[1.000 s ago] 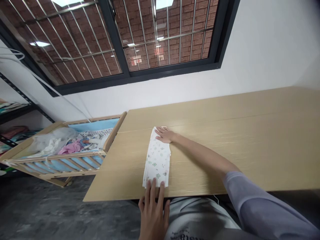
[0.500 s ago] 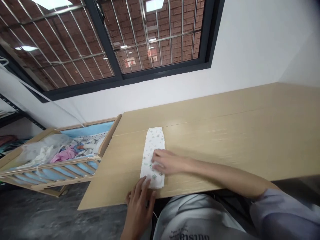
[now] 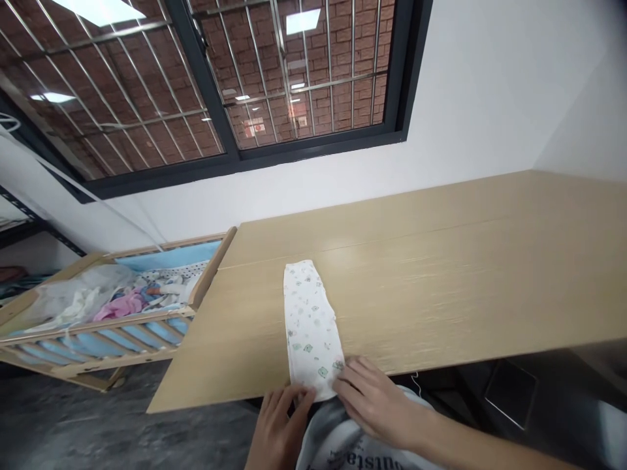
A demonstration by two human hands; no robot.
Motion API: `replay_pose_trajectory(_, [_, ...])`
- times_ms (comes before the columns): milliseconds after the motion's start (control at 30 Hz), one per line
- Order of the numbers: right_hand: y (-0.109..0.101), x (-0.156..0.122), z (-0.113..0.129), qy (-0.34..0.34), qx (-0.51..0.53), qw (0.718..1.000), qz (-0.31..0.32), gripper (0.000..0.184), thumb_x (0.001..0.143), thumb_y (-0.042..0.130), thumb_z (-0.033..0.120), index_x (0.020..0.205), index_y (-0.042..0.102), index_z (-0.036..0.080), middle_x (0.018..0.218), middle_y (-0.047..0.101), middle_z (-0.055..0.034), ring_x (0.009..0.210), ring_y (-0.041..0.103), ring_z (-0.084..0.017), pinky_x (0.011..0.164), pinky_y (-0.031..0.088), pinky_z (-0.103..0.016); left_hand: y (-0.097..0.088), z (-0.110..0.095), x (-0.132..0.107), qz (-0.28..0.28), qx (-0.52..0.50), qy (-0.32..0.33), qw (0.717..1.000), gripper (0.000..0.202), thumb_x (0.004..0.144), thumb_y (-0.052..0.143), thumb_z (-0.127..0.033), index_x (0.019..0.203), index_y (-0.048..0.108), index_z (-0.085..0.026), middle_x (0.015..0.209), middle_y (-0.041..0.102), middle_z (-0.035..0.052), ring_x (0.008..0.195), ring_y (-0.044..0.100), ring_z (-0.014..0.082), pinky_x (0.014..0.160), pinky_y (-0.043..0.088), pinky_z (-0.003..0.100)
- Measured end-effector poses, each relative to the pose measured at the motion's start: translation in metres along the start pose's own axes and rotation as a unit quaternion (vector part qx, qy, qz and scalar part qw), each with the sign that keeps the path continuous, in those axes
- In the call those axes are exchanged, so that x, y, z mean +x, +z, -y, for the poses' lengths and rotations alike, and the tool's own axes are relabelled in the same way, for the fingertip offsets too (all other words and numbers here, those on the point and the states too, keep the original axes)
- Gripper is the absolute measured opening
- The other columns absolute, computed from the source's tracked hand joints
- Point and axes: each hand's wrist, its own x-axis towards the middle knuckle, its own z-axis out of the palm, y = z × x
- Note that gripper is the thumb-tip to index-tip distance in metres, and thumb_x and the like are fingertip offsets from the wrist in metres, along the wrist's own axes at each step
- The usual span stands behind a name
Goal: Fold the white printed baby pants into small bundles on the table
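White baby pants with a small green print lie folded lengthwise into a long strip on the wooden table. Their narrow end points toward the wall, and their wide end reaches the table's front edge. At the near left corner, my left hand has its fingers closed on the fabric. My right hand grips the near right corner, fingers bent over the edge. The fingertips partly cover both corners.
Left of the table stands a wooden crib with blue lining, holding a pink cloth and other crumpled fabrics. A barred window is set in the white wall behind. Grey floor shows below.
My right hand has moved from the middle of the pants down to their near right corner. The pants have shifted toward me and turned slightly, with their near end now at the table edge.
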Motion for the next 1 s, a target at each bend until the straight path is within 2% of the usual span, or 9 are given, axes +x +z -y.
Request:
replay_pose_trajectory(133, [-0.029, -0.003, 0.010, 0.018, 0.070, 0.997, -0.038, 0.030, 0.092, 0.051, 0.014, 0.118, 0.060, 0.025, 0.094, 0.067, -0.0093, 0.090, 0.063, -0.026, 0.086, 0.052, -0.046, -0.020, -0.013, 0.019, -0.025, -0.038, 0.032, 0.998, 0.041, 0.090, 0.055, 0.000, 0.126, 0.061, -0.019, 0.095, 0.074, 0.0051, 0.085, 0.068, 0.0155, 0.081, 0.051, 0.029])
replay_pose_trajectory(267, [-0.066, 0.018, 0.007, 0.048, 0.134, 0.987, -0.075, 0.024, 0.092, 0.051, 0.015, 0.113, 0.059, 0.024, 0.095, 0.068, -0.0083, 0.089, 0.063, -0.024, 0.080, 0.054, -0.042, -0.040, -0.013, 0.051, -0.056, -0.053, 0.016, 0.997, 0.034, 0.093, 0.060, -0.010, 0.125, 0.060, -0.020, 0.095, 0.074, 0.0045, 0.085, 0.068, 0.0162, 0.081, 0.050, 0.030])
replay_pose_trajectory(333, [-0.083, 0.037, -0.001, 0.056, 0.149, 0.984, -0.083, 0.022, 0.093, 0.051, 0.016, 0.112, 0.060, 0.022, 0.097, 0.068, -0.0091, 0.092, 0.063, -0.024, 0.081, 0.054, -0.041, -0.044, -0.003, 0.070, -0.068, -0.060, 0.013, 0.996, 0.029, 0.096, 0.059, -0.013, 0.123, 0.061, -0.022, 0.094, 0.074, 0.0030, 0.082, 0.067, 0.0148, 0.080, 0.049, 0.030])
replay_pose_trajectory(433, [-0.102, 0.072, -0.026, 0.083, 0.166, 0.981, -0.062, 0.021, 0.092, 0.052, 0.018, 0.110, 0.062, 0.021, 0.103, 0.069, -0.0091, 0.097, 0.063, -0.023, 0.085, 0.052, -0.040, -0.041, 0.023, 0.105, -0.071, -0.036, 0.011, 0.997, 0.013, 0.100, 0.056, -0.023, 0.110, 0.065, -0.022, 0.086, 0.073, 0.0005, 0.077, 0.066, 0.0139, 0.077, 0.047, 0.029])
replay_pose_trajectory(500, [-0.106, 0.098, -0.049, 0.109, 0.182, 0.977, -0.037, 0.020, 0.089, 0.054, 0.019, 0.107, 0.064, 0.020, 0.102, 0.070, -0.0076, 0.092, 0.064, -0.022, 0.082, 0.052, -0.036, -0.034, 0.045, 0.131, -0.050, -0.012, -0.008, 0.999, 0.018, 0.102, 0.053, -0.032, 0.102, 0.067, -0.021, 0.086, 0.074, 0.0015, 0.079, 0.067, 0.0161, 0.079, 0.046, 0.031])
replay_pose_trajectory(600, [-0.097, 0.138, -0.094, 0.128, 0.202, 0.971, -0.008, 0.020, 0.087, 0.055, 0.018, 0.103, 0.067, 0.018, 0.092, 0.071, -0.0048, 0.078, 0.062, -0.018, 0.072, 0.049, -0.030, -0.019, 0.077, 0.171, 0.018, -0.010, -0.068, 0.997, 0.024, 0.102, 0.051, -0.037, 0.101, 0.068, -0.020, 0.095, 0.075, 0.0043, 0.090, 0.067, 0.0199, 0.088, 0.045, 0.034])
replay_pose_trajectory(767, [-0.054, 0.192, -0.165, 0.157, 0.181, 0.970, -0.025, 0.019, 0.086, 0.054, 0.011, 0.097, 0.068, 0.014, 0.097, 0.072, -0.0068, 0.083, 0.064, -0.016, 0.072, 0.047, -0.025, 0.019, 0.121, 0.219, 0.118, -0.008, -0.156, 0.981, 0.019, 0.100, 0.050, -0.029, 0.101, 0.066, -0.019, 0.106, 0.072, 0.0069, 0.104, 0.062, 0.0219, 0.093, 0.043, 0.033])
replay_pose_trajectory(900, [-0.022, 0.213, -0.194, 0.200, 0.134, 0.971, 0.009, 0.021, 0.084, 0.053, 0.004, 0.093, 0.070, 0.013, 0.098, 0.073, -0.0081, 0.086, 0.064, -0.017, 0.073, 0.046, -0.024, 0.054, 0.144, 0.236, 0.150, 0.018, -0.193, 0.970, 0.016, 0.097, 0.051, -0.020, 0.094, 0.066, -0.016, 0.103, 0.072, 0.0104, 0.101, 0.063, 0.0228, 0.087, 0.044, 0.032])
replay_pose_trajectory(1000, [-0.009, 0.215, -0.200, 0.199, 0.120, 0.972, 0.025, 0.020, 0.085, 0.054, 0.005, 0.094, 0.070, 0.011, 0.098, 0.073, -0.0097, 0.088, 0.065, -0.019, 0.078, 0.048, -0.026, 0.065, 0.145, 0.238, 0.163, 0.045, -0.212, 0.963, 0.016, 0.095, 0.051, -0.017, 0.094, 0.067, -0.015, 0.102, 0.072, 0.0131, 0.100, 0.062, 0.0244, 0.086, 0.043, 0.033])
